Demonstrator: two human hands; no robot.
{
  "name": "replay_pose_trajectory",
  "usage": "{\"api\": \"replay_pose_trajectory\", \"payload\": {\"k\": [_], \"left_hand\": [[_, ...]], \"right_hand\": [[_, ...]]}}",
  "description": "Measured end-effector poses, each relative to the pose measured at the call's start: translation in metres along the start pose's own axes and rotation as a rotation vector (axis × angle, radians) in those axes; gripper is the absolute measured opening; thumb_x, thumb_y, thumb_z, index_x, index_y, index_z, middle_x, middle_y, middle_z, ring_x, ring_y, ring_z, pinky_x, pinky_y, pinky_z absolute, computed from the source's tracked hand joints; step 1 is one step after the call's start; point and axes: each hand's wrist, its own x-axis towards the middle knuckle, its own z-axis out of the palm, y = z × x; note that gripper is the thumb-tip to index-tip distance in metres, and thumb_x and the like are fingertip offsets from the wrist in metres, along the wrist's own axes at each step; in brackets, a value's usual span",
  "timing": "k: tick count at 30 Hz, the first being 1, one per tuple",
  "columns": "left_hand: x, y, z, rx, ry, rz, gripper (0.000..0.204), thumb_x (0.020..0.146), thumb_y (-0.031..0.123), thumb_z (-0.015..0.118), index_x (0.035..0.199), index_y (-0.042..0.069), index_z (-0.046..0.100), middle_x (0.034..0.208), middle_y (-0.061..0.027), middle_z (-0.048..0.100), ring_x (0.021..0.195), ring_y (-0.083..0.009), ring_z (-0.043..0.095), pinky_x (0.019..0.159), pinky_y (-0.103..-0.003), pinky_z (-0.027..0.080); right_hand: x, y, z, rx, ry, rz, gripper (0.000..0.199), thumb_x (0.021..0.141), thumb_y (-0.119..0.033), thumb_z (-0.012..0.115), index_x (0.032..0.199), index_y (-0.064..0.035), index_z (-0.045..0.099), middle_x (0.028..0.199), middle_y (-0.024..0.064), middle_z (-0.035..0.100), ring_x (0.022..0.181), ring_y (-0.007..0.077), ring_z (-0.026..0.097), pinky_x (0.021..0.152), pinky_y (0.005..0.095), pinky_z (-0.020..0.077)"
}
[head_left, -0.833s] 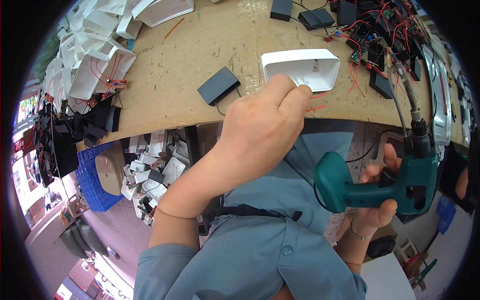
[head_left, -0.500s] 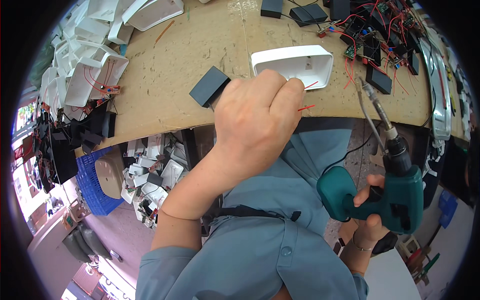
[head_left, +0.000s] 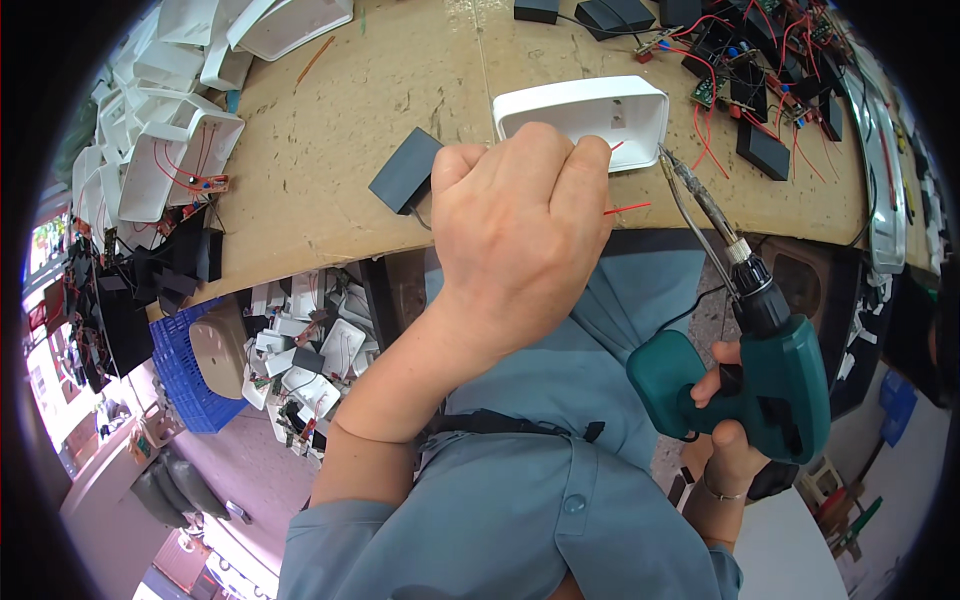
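Note:
My left hand (head_left: 520,235) is closed in a fist at the table's near edge, knuckles up. Red wires (head_left: 628,208) stick out past its right side; the part they belong to is hidden beneath the fingers. A dark box (head_left: 406,170) lies just left of the fist, its thin cable running toward the hand. Behind the fist, a white plastic shell (head_left: 580,92) lies with its hollow facing me. My right hand (head_left: 735,452) grips a green pistol-shaped soldering gun (head_left: 785,375). Its tip, with a thin feed tube alongside, points up-left near the shell's right corner.
White shells (head_left: 160,130) are heaped on the table (head_left: 320,150) at far left. Black boxes (head_left: 765,150) with circuit boards and red wires crowd the right side. Below the table's left edge are a blue crate (head_left: 185,365) and a pile of white parts (head_left: 305,375).
The soldering gun has moved left, bringing its tip closer to my left fist. The fist stays closed and has barely moved. The whole view has shifted slightly.

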Motion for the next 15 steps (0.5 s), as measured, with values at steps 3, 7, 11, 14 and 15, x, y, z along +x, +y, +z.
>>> {"api": "replay_pose_trajectory", "payload": {"k": [3,7,11,14,15], "left_hand": [[-0.001,-0.001,0.001,0.001,0.001,0.004,0.024,0.058,0.01,0.059,0.082,0.007,0.055,0.064,-0.0007,0.038,0.054,-0.0143,0.045,0.056,-0.031,0.026],[0.001,-0.001,-0.004,0.03,-0.034,0.023,0.023,0.057,0.011,0.059,0.08,0.008,0.055,0.065,0.0007,0.039,0.056,-0.0133,0.044,0.057,-0.032,0.023],[0.002,0.002,-0.006,0.02,0.039,0.001,0.014,0.064,0.01,0.067,0.077,0.01,0.061,0.076,0.0004,0.052,0.066,-0.013,0.045,0.066,-0.029,0.025],[0.008,0.003,-0.003,0.095,0.109,-0.021,0.014,0.062,0.011,0.068,0.075,0.011,0.062,0.087,-0.0014,0.053,0.076,-0.0146,0.046,0.07,-0.03,0.025],[0.009,0.003,-0.003,0.107,0.094,-0.032,0.014,0.061,0.01,0.067,0.074,0.011,0.062,0.091,-0.0025,0.053,0.08,-0.0159,0.047,0.072,-0.031,0.025]], "right_hand": [[0.001,0.0,0.0,-0.006,-0.008,-0.006,0.076,0.06,-0.047,0.074,0.105,0.0092,0.048,0.096,0.0174,0.056,0.064,0.015,0.057,0.052,0.0224,0.045],[0.002,-0.001,0.001,-0.008,-0.013,-0.006,0.075,0.061,-0.046,0.074,0.104,0.0092,0.048,0.097,0.0173,0.056,0.064,0.0149,0.057,0.053,0.0225,0.0449],[0.003,-0.003,0.002,-0.031,-0.024,0.005,0.076,0.061,-0.047,0.073,0.105,0.009,0.048,0.097,0.0169,0.056,0.065,0.0146,0.057,0.054,0.0228,0.0448],[0.003,-0.003,0.002,-0.041,-0.031,0.01,0.076,0.061,-0.047,0.073,0.105,0.0084,0.048,0.098,0.0166,0.056,0.066,0.0143,0.057,0.055,0.0229,0.0447],[0.003,-0.003,0.002,-0.05,-0.043,0.015,0.076,0.061,-0.047,0.073,0.106,0.0081,0.048,0.099,0.0165,0.056,0.067,0.0142,0.057,0.056,0.0229,0.0447]]}}
